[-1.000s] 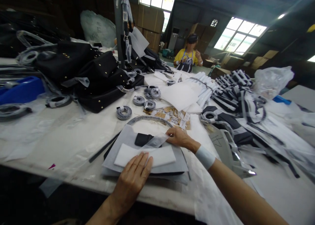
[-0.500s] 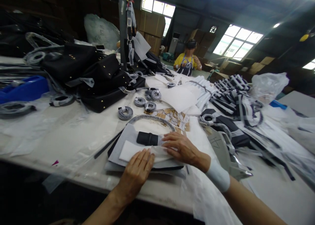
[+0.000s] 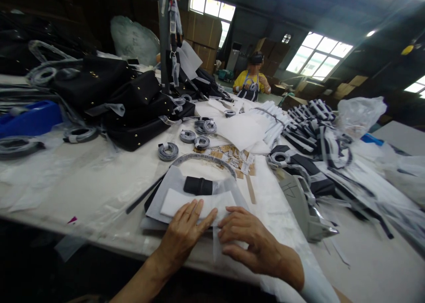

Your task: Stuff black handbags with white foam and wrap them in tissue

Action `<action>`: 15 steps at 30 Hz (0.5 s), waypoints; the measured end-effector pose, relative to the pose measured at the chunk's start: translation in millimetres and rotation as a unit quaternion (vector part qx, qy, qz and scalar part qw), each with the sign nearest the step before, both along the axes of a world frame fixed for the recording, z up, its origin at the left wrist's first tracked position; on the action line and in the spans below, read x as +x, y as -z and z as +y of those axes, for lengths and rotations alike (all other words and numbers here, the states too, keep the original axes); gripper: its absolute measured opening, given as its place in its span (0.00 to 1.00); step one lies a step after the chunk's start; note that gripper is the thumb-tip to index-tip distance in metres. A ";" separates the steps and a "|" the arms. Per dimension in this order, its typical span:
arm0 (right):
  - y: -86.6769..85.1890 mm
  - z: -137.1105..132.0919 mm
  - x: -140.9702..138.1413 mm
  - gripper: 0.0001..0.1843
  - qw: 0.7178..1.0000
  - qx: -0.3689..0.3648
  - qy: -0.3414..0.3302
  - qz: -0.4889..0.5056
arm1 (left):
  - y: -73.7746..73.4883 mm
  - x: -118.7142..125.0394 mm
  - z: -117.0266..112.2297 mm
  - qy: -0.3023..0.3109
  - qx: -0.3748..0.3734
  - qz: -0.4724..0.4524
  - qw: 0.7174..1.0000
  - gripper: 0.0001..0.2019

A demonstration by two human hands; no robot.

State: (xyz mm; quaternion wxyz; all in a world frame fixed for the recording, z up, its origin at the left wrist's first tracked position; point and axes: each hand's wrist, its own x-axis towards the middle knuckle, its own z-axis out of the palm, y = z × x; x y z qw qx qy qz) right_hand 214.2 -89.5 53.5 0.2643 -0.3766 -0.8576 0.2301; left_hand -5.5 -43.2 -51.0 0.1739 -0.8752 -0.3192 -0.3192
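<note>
In the head view a black bag lies flat near the table's front edge, mostly hidden under a pale grey wrapping sheet. On that sheet rest a white foam pad and a small black strap piece. My left hand lies flat on the pad, fingers stretched. My right hand is over the bag's near right corner, fingers bent and apart, with no object visible in them. A translucent strip hangs down between my hands. Behind the bag arches a plastic-wrapped handle.
Wrapped strap coils and tags lie beyond the bag. Black bags are piled at left. A grey tape dispenser stands at right, below bundled straps. Another person sits at the back.
My right hand has moved from the right side of the pad down toward the bag's near edge. The pad's right part is now uncovered. My left hand has barely moved; its thumb is more spread.
</note>
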 end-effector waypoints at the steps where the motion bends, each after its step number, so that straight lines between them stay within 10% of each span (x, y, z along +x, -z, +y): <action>1: -1.8 0.9 4.9 0.04 0.999 0.009 0.021 0.033 | -1.3 -0.7 0.7 0.003 0.002 0.001 1.000 0.24; 4: -1.3 6.8 30.0 0.07 0.973 0.015 0.183 0.139 | -9.6 -6.0 6.6 0.014 0.011 -0.002 1.000 0.25; 8: 17.9 17.5 68.1 0.16 0.871 -0.069 0.442 0.205 | -27.4 -20.3 23.0 0.039 -0.031 -0.045 0.998 0.26; 11: 39.3 31.0 75.9 0.19 0.855 -0.161 0.446 0.209 | -43.2 -33.3 36.2 0.041 -0.081 -0.088 0.992 0.25; 15: 54.7 64.4 50.7 0.18 0.905 -0.168 0.334 0.204 | -62.5 -48.5 45.9 0.054 -0.117 -0.119 0.984 0.24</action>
